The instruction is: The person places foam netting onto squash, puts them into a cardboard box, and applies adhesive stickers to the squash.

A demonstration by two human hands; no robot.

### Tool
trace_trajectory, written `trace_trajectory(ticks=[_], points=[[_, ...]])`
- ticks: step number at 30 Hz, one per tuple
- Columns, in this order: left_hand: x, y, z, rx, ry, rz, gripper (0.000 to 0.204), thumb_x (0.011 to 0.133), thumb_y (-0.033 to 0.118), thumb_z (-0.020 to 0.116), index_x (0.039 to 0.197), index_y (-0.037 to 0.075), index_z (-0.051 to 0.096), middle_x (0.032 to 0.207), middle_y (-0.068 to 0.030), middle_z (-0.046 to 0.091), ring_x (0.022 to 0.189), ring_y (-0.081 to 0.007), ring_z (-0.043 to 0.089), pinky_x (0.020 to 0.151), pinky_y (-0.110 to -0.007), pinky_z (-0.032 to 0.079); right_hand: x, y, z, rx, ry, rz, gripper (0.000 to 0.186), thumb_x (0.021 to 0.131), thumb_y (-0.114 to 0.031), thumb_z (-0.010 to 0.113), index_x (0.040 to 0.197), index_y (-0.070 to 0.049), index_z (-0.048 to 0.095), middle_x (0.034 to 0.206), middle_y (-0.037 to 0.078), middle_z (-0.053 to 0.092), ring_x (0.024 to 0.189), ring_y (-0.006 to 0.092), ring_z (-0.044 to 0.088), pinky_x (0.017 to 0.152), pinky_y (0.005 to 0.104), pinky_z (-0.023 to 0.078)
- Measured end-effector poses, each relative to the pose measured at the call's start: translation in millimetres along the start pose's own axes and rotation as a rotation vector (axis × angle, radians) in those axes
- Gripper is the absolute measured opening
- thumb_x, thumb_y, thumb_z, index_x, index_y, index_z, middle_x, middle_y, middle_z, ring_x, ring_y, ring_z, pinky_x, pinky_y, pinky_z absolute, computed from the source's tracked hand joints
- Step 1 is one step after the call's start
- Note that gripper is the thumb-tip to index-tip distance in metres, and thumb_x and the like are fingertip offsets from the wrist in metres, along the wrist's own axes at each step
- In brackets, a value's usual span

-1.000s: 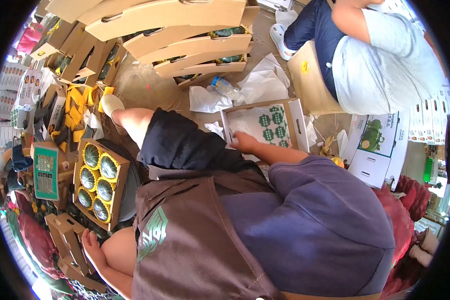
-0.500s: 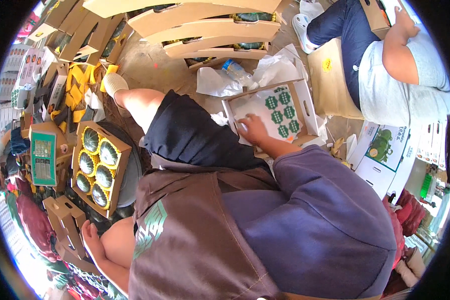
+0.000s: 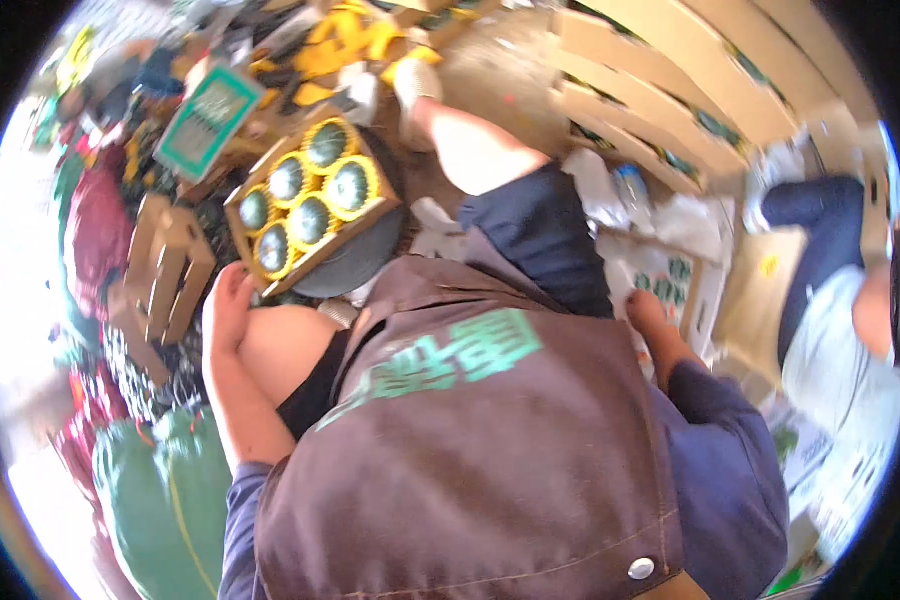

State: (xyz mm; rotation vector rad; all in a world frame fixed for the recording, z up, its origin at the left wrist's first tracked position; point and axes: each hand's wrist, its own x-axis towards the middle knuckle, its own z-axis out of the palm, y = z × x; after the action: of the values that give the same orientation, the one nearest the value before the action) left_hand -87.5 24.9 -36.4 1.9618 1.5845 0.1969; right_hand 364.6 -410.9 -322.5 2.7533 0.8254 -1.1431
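A shallow cardboard box [image 3: 332, 238] holds several dark green striped pumpkins [image 3: 310, 220], each in a yellow foam net. It rests tilted on a dark grey round support [image 3: 345, 265]. Just off the box's near left corner is my left hand [image 3: 228, 300], fingers loosely stretched, no object visible in it; whether the fingertips touch the box I cannot tell. To the right, my right hand [image 3: 652, 312] is at the near edge of a carton with a white sheet of green stickers [image 3: 676, 285]. Motion blurs its fingers, and whatever may be in them does not show.
A green-framed panel [image 3: 208, 122] stands beyond the pumpkin box, near yellow scraps [image 3: 345, 40]. Folded brown cartons [image 3: 165, 270] and a large green sack [image 3: 160, 490] are at left. Stacked pumpkin cartons [image 3: 660, 90] fill the far right. Another person [image 3: 840, 330] sits at right.
The view has swung left, bringing the pumpkin box nearer the middle. My right hand has drawn back from over the sticker sheet. My left hand is now close to the box's corner.
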Motion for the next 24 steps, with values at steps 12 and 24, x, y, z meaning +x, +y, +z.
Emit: trace_trajectory(ticks=[12,24], points=[[-32.9,129.0,40.7,-0.08,0.018,0.792,0.081,0.067,0.03,0.075,0.13,0.002,0.034,0.127,-0.0231,0.042,0.121,-0.0355,0.039,0.1,-0.04,0.032,-102.1,-347.7,-254.7,1.575,-0.307,-1.002,0.019,0.083,-0.01,0.058,0.101,-0.003,0.054,0.083,0.003,0.056,0.069,0.0087,0.055,0.057,0.0224,0.047],[-7.8,60.7,-2.9,-1.067,0.205,0.443,0.073,0.084,0.006,0.057,0.141,0.011,0.011,0.102,-0.0107,0.056,0.087,-0.0135,0.056,0.075,-0.028,0.046,-158.3,-510.2,-220.1,1.204,-0.37,-1.108,0.037,0.088,-0.017,0.054,0.119,0.0,0.046,0.104,0.008,0.056,0.091,0.0155,0.058,0.068,0.0251,0.049]])
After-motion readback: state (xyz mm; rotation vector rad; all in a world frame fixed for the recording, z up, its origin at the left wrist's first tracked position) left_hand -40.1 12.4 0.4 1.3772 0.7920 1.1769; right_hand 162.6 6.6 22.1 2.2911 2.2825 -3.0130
